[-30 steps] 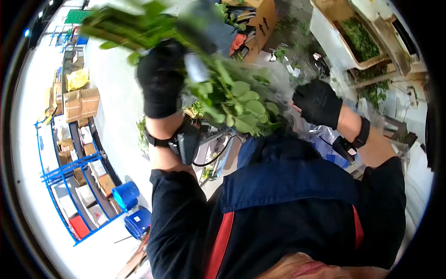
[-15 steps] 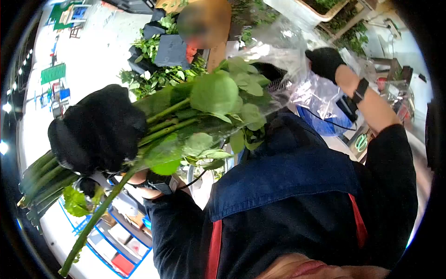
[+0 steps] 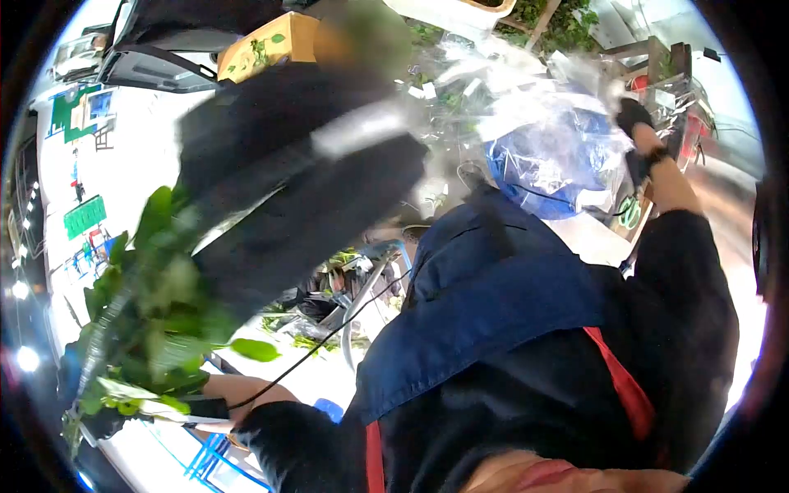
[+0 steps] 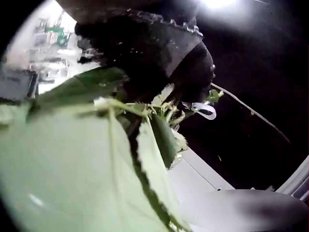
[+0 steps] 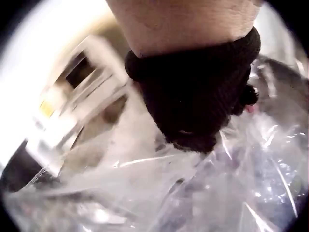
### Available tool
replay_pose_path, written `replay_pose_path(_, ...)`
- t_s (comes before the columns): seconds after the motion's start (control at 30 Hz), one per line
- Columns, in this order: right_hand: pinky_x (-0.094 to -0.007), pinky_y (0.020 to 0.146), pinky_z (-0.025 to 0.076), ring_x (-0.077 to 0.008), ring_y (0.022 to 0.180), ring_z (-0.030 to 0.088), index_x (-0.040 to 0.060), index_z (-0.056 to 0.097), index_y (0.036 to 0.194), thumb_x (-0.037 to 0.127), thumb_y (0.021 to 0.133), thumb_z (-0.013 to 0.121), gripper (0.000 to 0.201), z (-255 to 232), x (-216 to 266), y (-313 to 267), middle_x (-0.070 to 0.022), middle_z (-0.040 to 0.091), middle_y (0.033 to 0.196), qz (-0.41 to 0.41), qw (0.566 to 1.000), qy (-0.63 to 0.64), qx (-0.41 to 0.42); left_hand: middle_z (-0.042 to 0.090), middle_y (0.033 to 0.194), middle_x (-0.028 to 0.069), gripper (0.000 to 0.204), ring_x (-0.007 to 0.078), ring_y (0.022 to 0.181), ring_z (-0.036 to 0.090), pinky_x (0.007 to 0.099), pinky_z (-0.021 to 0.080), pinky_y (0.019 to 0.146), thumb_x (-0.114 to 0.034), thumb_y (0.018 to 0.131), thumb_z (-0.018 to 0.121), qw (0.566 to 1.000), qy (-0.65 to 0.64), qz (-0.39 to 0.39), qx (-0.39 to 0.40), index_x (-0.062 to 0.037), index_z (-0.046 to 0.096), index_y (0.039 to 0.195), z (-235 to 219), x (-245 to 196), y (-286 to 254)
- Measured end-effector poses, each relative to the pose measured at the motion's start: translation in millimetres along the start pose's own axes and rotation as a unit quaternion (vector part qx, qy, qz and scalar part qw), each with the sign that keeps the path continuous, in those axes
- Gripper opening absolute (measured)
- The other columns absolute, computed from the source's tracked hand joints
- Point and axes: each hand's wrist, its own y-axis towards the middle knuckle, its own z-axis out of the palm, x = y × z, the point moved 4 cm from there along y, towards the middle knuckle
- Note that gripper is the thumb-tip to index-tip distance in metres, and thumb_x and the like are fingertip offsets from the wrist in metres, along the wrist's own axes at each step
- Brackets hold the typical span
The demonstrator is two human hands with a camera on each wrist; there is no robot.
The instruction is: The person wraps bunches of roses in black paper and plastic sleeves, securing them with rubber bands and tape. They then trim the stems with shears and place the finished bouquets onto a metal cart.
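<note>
My left hand [image 4: 154, 55], in a black glove, grips a bunch of leafy stems [image 3: 164, 312] at the lower left of the head view. Broad leaves [image 4: 72, 159] fill the front of the left wrist view, and a thin white loop [image 4: 205, 111] sticks out beside the glove. A dark, blurred bulk with a white patch [image 3: 362, 131] extends from the leaves toward the middle. My right hand [image 3: 634, 117], also black-gloved, has its fingers curled at the edge of crinkled clear plastic film [image 3: 526, 115]. In the right wrist view the film's folds run up to the fingers.
A blue bucket [image 3: 534, 177] stands under the film, with green-handled scissors [image 3: 629, 212] to its right. At the back are a cardboard box [image 3: 267, 49], a white tub [image 3: 452, 12] and cut greenery [image 3: 559, 25]. Blue shelving [image 3: 214, 460] is at lower left.
The leafy bunch has swung around to the lower left, its leaves now over my left hand and its dark part toward the middle. My right hand has moved right, and the film spreads over the bucket.
</note>
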Motion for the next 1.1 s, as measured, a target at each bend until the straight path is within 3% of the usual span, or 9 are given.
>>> replay_pose_path(0.1, -0.0397, 0.099, 0.04, -0.0324, 0.119, 0.05, 0.0057, 0.052, 0.125, 0.032, 0.082, 0.051, 0.05, 43, -196, -41, -0.0167, 0.054, 0.126, 0.091, 0.982, -0.098, -0.137, 0.065, 0.094, 0.0115, 0.037, 0.0278, 0.086, 0.063, 0.0375, 0.05, 0.077, -0.028, 0.072, 0.068, 0.998, 0.037, 0.054, -0.006, -0.0084, 0.062, 0.103, 7, -13, 42)
replay_pose_path(0.17, -0.0421, 0.096, 0.042, -0.0332, 0.116, 0.052, 0.0059, 0.054, 0.123, 0.038, 0.083, 0.052, 0.051, -34, -150, -70, -0.0172, 0.056, 0.124, 0.272, 0.955, -0.121, -0.016, 0.065, 0.094, 0.0112, 0.038, 0.0275, 0.086, 0.063, 0.0371, 0.051, 0.077, -0.029, 0.071, 0.069, 0.994, 0.056, 0.097, -0.013, -0.0088, 0.062, 0.102, 14, -22, 76)
replay_pose_path(0.27, -0.0462, 0.096, 0.04, -0.0403, 0.112, 0.052, -0.0003, 0.052, 0.123, 0.048, 0.084, 0.05, 0.062, -41, -119, -51, -0.0276, 0.053, 0.12, 0.239, 0.959, -0.151, 0.008, 0.066, 0.093, 0.0107, 0.039, 0.0271, 0.086, 0.064, 0.0365, 0.051, 0.076, -0.03, 0.07, 0.071, 0.984, 0.074, 0.165, -0.011, -0.0093, 0.063, 0.102, 38, -39, 128)
replay_pose_path(0.37, -0.0456, 0.089, 0.043, -0.0412, 0.1, 0.054, -0.0032, 0.061, 0.104, 0.048, 0.081, 0.057, 0.057, -4, 0, -21, -0.0264, 0.055, 0.114, 0.03, 0.986, -0.163, -0.001, 0.066, 0.093, 0.0102, 0.04, 0.0268, 0.085, 0.064, 0.0359, 0.052, 0.075, -0.031, 0.069, 0.073, 0.965, 0.104, 0.241, 0.007, -0.0098, 0.063, 0.102, 75, -58, 172)
replay_pose_path(0.4, -0.0452, 0.088, 0.044, -0.0399, 0.099, 0.054, -0.0036, 0.062, 0.094, 0.044, 0.079, 0.061, 0.05, 71, 10, -14, -0.0253, 0.05, 0.124, -0.116, 0.946, -0.167, -0.254, 0.066, 0.093, 0.01, 0.041, 0.0266, 0.085, 0.064, 0.0357, 0.052, 0.075, -0.032, 0.068, 0.073, 0.958, 0.107, 0.265, 0.026, -0.01, 0.063, 0.102, 99, -60, 184)
replay_pose_path(0.6, -0.0484, 0.078, 0.049, -0.0405, 0.094, 0.059, 0.0098, 0.06, 0.114, 0.039, 0.077, 0.06, 0.046, 249, 196, 10, -0.0095, 0.013, 0.153, 0.022, 0.985, 0.04, 0.167, 0.067, 0.092, 0.009, 0.043, 0.0258, 0.084, 0.065, 0.0344, 0.053, 0.074, -0.034, 0.066, 0.077, 0.88, 0.16, 0.404, 0.192, -0.011, 0.064, 0.101, 302, -18, 188)
replay_pose_path(0.67, -0.0464, 0.08, 0.049, -0.0374, 0.094, 0.06, 0.012, 0.053, 0.125, 0.036, 0.081, 0.056, 0.05, 313, 219, 18, -0.0143, 0.028, 0.146, 0.018, 0.966, 0.067, 0.248, 0.067, 0.091, 0.0087, 0.044, 0.0256, 0.083, 0.065, 0.034, 0.053, 0.074, -0.034, 0.065, 0.078, 0.832, 0.182, 0.455, 0.259, -0.0113, 0.065, 0.101, 379, 14, 168)
replay_pose_path(0.87, -0.0407, 0.087, 0.045, -0.03, 0.098, 0.055, 0.0089, 0.053, 0.121, 0.027, 0.089, 0.045, 0.038, 496, 163, -7, -0.0098, 0.041, 0.132, 0.059, 0.908, 0.24, 0.337, 0.064, 0.098, 0.0167, 0.044, 0.0363, 0.091, 0.061, 0.0421, 0.049, 0.079, -0.025, 0.072, 0.073, 0.719, 0.192, 0.542, 0.391, -0.0088, 0.06, 0.11, 582, 154, 126)
replay_pose_path(1.1, -0.0362, 0.089, 0.042, -0.0219, 0.098, 0.053, 0.0072, 0.055, 0.116, 0.019, 0.097, 0.035, 0.03, 538, 92, -24, -0.0045, 0.057, 0.115, 0.143, 0.695, 0.616, 0.341, 0.062, 0.102, 0.0144, 0.042, 0.0292, 0.091, 0.06, 0.0357, 0.049, 0.078, -0.021, 0.075, 0.07, 0.795, 0.086, 0.454, 0.392, -0.0086, 0.059, 0.114, 773, 256, 65)
